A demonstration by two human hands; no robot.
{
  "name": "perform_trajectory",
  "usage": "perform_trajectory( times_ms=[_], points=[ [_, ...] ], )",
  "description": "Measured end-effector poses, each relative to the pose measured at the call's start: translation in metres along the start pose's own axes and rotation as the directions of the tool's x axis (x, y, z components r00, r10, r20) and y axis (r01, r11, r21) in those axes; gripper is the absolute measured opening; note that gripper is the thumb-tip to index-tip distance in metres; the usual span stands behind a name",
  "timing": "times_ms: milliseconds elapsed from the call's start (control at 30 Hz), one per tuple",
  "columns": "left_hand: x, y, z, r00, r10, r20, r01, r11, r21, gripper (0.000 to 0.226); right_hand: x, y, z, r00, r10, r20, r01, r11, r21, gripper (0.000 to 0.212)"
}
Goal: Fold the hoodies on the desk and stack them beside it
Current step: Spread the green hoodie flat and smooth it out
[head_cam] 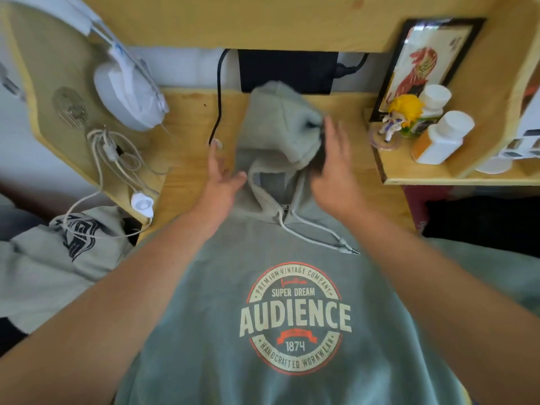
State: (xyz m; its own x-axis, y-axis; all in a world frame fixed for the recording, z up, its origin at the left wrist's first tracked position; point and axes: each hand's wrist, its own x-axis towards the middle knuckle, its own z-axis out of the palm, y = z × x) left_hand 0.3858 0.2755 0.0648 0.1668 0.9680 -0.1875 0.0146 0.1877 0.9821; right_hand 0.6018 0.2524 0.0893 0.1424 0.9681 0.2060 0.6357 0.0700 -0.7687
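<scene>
A grey-green hoodie [222, 287] with a round "AUDIENCE" print lies front up on the wooden desk [187, 118], its hood [274, 124] pointing away from me. My left hand [219, 179] lies at the hood's left side with fingers straight, touching the cloth. My right hand [336, 168] is at the hood's right edge, fingers spread and blurred, against the fabric. The drawstrings [315, 232] trail over the chest. A second grey hoodie [43, 258] with a black print sits to the left, beside the desk.
A black cable [218, 92] and a black box [287, 71] are at the desk's back. A white lamp [128, 89] and white cords [111, 159] occupy the left shelf. A framed picture [423, 59], a figurine [400, 118] and white bottles [441, 138] stand on the right shelf.
</scene>
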Motion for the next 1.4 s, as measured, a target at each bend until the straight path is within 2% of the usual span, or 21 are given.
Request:
perform_trajectory(
  times_ms=[33,67,100,133,167,200,233,300,433,600,700,767,833,900,967,1067,1100,1167,1267,1333,1400],
  points=[
    [-0.009,-0.017,-0.005,0.993,0.057,0.101,-0.086,0.947,0.309,0.076,-0.017,0.008,0.006,0.997,0.014,0.078,-0.008,0.997,-0.078,0.093],
    [-0.02,-0.04,-0.014,0.976,0.084,0.202,-0.194,0.756,0.625,0.075,-0.04,0.021,0.011,0.99,0.003,0.142,0.021,0.985,-0.169,0.094],
    [-0.034,-0.064,-0.022,0.966,0.041,0.254,-0.239,0.502,0.831,0.075,-0.066,0.037,0.014,0.973,-0.009,0.23,0.072,0.96,-0.269,0.091],
    [-0.048,-0.084,-0.028,0.963,-0.055,0.266,-0.242,0.266,0.933,0.077,-0.09,0.055,0.017,0.938,0.022,0.346,0.118,0.918,-0.379,0.085],
    [-0.059,-0.103,-0.034,0.957,-0.144,0.251,-0.235,0.117,0.965,0.082,-0.111,0.073,0.018,0.886,0.107,0.451,0.145,0.859,-0.491,0.076],
    [-0.066,-0.117,-0.038,0.955,-0.198,0.222,-0.215,0.054,0.975,0.086,-0.125,0.091,0.02,0.832,0.215,0.512,0.156,0.794,-0.588,0.072],
    [-0.069,-0.126,-0.039,0.954,-0.228,0.195,-0.192,0.034,0.981,0.086,-0.132,0.108,0.02,0.791,0.31,0.528,0.151,0.736,-0.659,0.075],
    [-0.06,-0.134,-0.036,0.964,-0.233,0.13,-0.125,0.037,0.992,0.075,-0.122,0.129,0.021,0.777,0.398,0.487,0.107,0.678,-0.727,0.076],
    [-0.01,-0.126,-0.022,0.969,-0.247,0.027,-0.014,0.053,0.999,0.065,-0.065,0.148,0.032,0.816,0.424,0.393,0.024,0.654,-0.756,0.069],
    [0.04,-0.106,-0.018,0.944,-0.328,0.039,-0.021,0.057,0.998,0.068,-0.019,0.154,0.029,0.78,0.485,0.396,0.003,0.629,-0.778,0.066],
    [-0.012,-0.105,-0.016,0.983,-0.178,0.048,-0.032,0.089,0.996,0.066,-0.054,0.122,0.031,0.863,0.409,0.298,-0.062,0.67,-0.74,0.062],
    [-0.088,-0.108,-0.023,0.995,-0.072,0.065,-0.054,0.147,0.988,0.061,-0.118,0.089,0.029,0.944,0.256,0.21,-0.052,0.741,-0.669,0.058],
    [-0.172,-0.12,-0.043,0.998,-0.011,0.056,-0.053,0.172,0.984,0.061,-0.202,0.064,0.027,0.966,0.195,0.168,-0.056,0.796,-0.602,0.057],
    [-0.24,-0.13,-0.073,1.0,0.017,-0.013,0.01,0.142,0.99,0.062,-0.276,0.058,0.018,0.938,0.294,0.182,-0.116,0.765,-0.634,0.058],
    [-0.28,-0.137,-0.112,0.984,0.01,-0.18,0.177,0.126,0.976,0.064,-0.321,0.071,0.004,0.886,0.44,0.145,-0.226,0.683,-0.695,0.064],
    [-0.298,-0.139,-0.167,0.904,-0.051,-0.425,0.428,0.156,0.89,0.061,-0.347,0.095,-0.013,0.828,0.535,0.171,-0.235,0.607,-0.759,0.07],
    [-0.299,-0.137,-0.181,0.893,-0.115,-0.435,0.449,0.18,0.875,0.063,-0.347,0.097,-0.014,0.822,0.537,0.191,-0.217,0.605,-0.766,0.07],
    [-0.3,-0.13,-0.2,0.928,-0.181,-0.325,0.353,0.159,0.922,0.062,-0.341,0.092,-0.01,0.82,0.545,0.174,-0.231,0.593,-0.772,0.068],
    [-0.281,-0.094,-0.228,0.966,0.034,-0.257,0.255,0.059,0.965,0.061,-0.333,0.079,0.001,0.764,0.628,0.151,-0.283,0.535,-0.796,0.063],
    [-0.264,-0.072,-0.258,0.935,0.183,-0.305,0.32,-0.061,0.945,0.06,-0.329,0.071,0.0,0.737,0.656,0.163,-0.287,0.522,-0.803,0.065],
    [-0.251,-0.06,-0.277,0.887,0.206,-0.413,0.44,-0.109,0.891,0.06,-0.328,0.072,-0.005,0.729,0.655,0.199,-0.274,0.545,-0.793,0.066]
  ],
)
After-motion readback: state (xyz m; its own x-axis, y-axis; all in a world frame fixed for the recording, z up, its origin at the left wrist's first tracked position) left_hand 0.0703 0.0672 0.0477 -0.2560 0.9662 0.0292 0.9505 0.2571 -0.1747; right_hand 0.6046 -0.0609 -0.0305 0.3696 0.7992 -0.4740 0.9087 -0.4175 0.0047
